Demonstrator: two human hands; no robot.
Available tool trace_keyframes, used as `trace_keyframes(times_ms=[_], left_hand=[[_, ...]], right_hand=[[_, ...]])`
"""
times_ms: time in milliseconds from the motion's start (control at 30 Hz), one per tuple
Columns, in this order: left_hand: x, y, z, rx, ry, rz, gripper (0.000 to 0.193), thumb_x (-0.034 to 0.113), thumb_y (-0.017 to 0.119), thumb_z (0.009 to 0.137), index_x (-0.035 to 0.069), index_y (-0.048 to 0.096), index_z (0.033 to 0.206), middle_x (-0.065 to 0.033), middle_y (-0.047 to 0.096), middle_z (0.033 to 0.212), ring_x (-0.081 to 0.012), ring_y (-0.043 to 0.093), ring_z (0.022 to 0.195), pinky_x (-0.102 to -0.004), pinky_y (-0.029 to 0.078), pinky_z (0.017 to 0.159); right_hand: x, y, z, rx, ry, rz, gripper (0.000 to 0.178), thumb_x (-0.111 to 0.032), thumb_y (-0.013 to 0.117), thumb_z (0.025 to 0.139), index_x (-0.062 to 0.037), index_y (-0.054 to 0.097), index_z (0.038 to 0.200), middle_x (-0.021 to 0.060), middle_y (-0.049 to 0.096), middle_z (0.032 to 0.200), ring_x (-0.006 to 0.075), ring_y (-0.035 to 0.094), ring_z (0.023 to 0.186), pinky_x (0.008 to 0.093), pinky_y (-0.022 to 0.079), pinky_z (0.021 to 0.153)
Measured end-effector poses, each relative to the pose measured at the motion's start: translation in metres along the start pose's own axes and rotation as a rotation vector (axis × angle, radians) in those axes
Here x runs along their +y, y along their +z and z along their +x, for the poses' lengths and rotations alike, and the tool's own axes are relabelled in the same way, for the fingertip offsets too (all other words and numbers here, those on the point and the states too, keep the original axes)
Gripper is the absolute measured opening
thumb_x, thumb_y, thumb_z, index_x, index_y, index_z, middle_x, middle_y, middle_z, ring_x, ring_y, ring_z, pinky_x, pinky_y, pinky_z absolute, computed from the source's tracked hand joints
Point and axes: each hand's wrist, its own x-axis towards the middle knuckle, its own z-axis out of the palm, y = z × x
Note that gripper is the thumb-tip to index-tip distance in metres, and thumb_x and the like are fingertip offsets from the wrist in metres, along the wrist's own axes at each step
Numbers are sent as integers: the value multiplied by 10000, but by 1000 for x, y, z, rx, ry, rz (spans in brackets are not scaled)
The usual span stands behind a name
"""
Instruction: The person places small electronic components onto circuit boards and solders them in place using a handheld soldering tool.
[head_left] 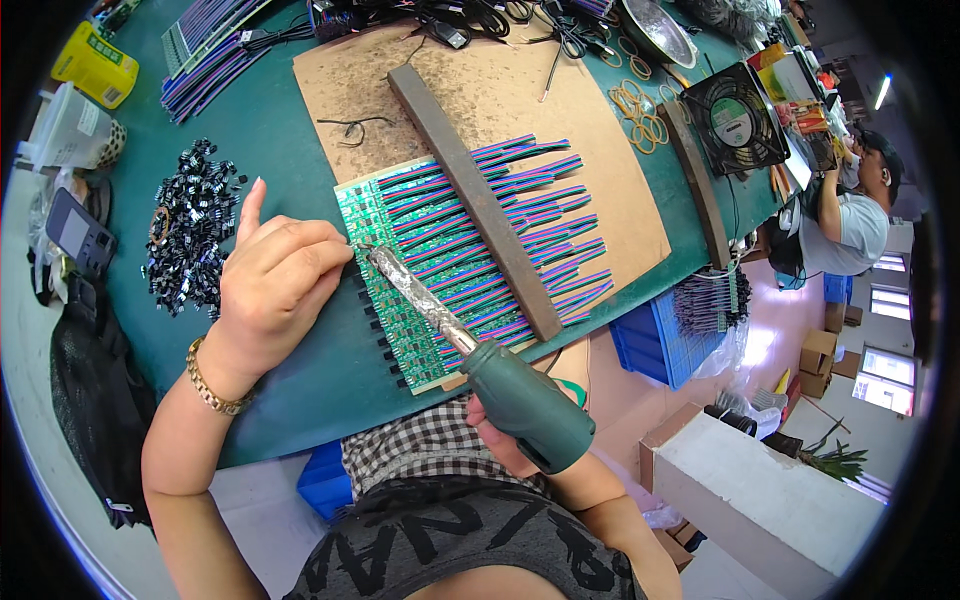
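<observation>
Black lettering [385, 552] on grey shirt [465, 535], label [732, 121] on fan [715, 120], print on yellow tub [95, 64]

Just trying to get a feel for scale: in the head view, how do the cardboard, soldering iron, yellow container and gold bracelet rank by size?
1. Cardboard
2. Soldering iron
3. Yellow container
4. Gold bracelet
The iron seems nearer the camera, which may enlarge it.

The parts pile [192, 240] lies left of the circuit boards [400, 322].

Green table [290, 395] with cardboard [595, 125], black components [190, 235]
</observation>
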Motion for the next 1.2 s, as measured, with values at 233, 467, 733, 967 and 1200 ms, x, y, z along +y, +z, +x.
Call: trace_keyframes(times_ms=[233, 467, 733, 967, 1200], left_hand=[[0, 1, 1, 0, 13, -3, 274, -108, 731, 614, 58, 660, 821, -45, 669, 857, -173, 634, 748, -522, 290, 1113], [-2, 1, -1, 20, 13, -12, 288, -115, 727, 615, 63, 656, 829, -39, 661, 846, -172, 630, 743, -526, 291, 1109], [-13, -29, 10, 2, -169, 228, 159, 8, 666, 749, 48, 658, 904, -90, 634, 926, -261, 603, 893, -442, 431, 902], [-43, -40, 4, -36, -350, 327, 126, -1, 649, 814, -23, 653, 939, -107, 599, 929, -283, 598, 796, -349, 488, 715], [-29, -36, 11, 108, -306, 181, 83, -51, 630, 749, -3, 596, 808, -49, 537, 719, -121, 502, 576, -245, 408, 516]], right_hand=[[6, -2, 0, -11, -67, -57, 468, -97, 815, 593, 10, 633, 1011, 47, 664, 788, 176, 656, 627, 257, 516, 598], [-14, -10, 7, -86, 6, -135, 224, -88, 627, 821, 1, 606, 1025, 88, 649, 854, 164, 630, 710, 296, 526, 660], [-16, -7, 6, 42, 186, 123, 230, -22, 682, 741, -27, 689, 971, 105, 698, 893, 273, 690, 865, 365, 526, 877], [-20, -6, 12, 41, 133, 93, 253, 6, 690, 729, -30, 682, 980, 97, 703, 872, 245, 695, 846, 356, 525, 866], [-16, -11, 13, -16, 26, 75, 422, -198, 680, 853, -6, 480, 1172, 114, 631, 842, 158, 620, 650, 294, 530, 627]])
